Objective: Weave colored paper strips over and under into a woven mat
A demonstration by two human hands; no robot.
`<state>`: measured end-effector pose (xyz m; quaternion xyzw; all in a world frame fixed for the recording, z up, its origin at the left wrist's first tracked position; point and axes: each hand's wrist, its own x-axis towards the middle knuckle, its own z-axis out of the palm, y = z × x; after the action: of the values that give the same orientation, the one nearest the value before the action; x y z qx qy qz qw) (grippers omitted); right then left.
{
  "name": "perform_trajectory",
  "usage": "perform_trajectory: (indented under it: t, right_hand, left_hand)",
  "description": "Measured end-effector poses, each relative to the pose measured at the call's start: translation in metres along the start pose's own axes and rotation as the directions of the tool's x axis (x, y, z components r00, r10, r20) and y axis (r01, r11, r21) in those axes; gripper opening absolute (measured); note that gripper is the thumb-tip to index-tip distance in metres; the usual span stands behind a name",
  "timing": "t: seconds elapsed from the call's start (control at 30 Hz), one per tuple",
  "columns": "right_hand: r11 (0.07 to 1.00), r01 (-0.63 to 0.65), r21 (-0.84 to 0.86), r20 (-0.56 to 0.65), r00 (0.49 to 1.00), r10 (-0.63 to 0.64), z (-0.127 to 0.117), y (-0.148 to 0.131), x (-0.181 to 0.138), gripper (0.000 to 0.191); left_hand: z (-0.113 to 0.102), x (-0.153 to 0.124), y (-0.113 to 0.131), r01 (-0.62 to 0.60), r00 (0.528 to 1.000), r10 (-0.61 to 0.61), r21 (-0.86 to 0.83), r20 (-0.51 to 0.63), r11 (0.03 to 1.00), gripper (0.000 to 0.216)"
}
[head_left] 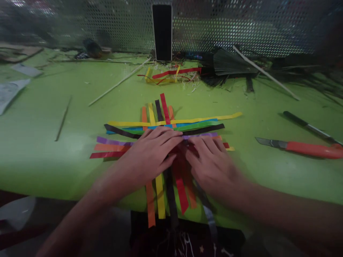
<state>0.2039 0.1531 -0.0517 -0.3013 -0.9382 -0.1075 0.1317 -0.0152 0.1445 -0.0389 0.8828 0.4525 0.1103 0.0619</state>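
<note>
Woven coloured strips lie on the green table, crossing at the middle under my hands. Across run a yellow strip (227, 116), a green strip (199, 125), a black strip (122, 133), a purple strip (114, 141) and a red strip (107, 155). Lengthwise strips include an orange strip (150, 207) and a second yellow strip (160, 200). My left hand (158, 148) rests over the weave, fingers stretched out, pressing it down. My right hand (210, 157) has bent fingers closed at a grey strip (209, 214) that trails over the table edge. The fingertips hide part of the crossing.
A red-handled knife (308, 148) lies at right, blade towards my right hand, beside a dark-handled tool (305, 123). A phone (162, 34) stands against the perforated metal panel (227, 28). Strip scraps (174, 73), thin sticks (119, 84) and a dark fan-shaped bundle (233, 62) lie behind.
</note>
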Motion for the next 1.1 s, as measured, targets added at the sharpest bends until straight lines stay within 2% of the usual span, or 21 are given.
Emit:
perform_trajectory:
  t: [0.37, 0.57, 0.83, 1.0, 1.1]
  right_hand:
    - [1.0, -0.015, -0.025, -0.003, 1.0, 0.015, 0.002, -0.001, -0.001, 0.031]
    - [0.999, -0.029, 0.038, -0.013, 0.999, 0.03, 0.001, 0.002, 0.0, 0.027]
    - [0.997, -0.02, 0.078, -0.033, 0.999, 0.022, 0.0, 0.005, -0.001, 0.029]
    - [0.995, -0.032, 0.097, -0.083, 0.996, 0.04, 0.005, 0.007, 0.0, 0.027]
    - [0.989, -0.042, 0.144, -0.123, 0.991, 0.06, -0.003, 0.01, 0.0, 0.027]
  left_hand:
    - [0.004, -0.002, -0.003, -0.024, 0.999, 0.023, -0.012, -0.039, 1.0, 0.039]
    - [0.0, -0.002, -0.002, -0.014, 1.0, 0.014, -0.038, -0.002, 0.999, 0.04]
    - [0.004, -0.001, -0.002, -0.015, 1.0, 0.014, -0.058, -0.026, 0.998, 0.038]
    - [0.004, -0.002, -0.003, -0.023, 0.999, 0.022, -0.034, -0.031, 0.999, 0.039]
    - [0.004, -0.003, -0.004, -0.032, 0.999, 0.032, -0.03, -0.02, 0.999, 0.041]
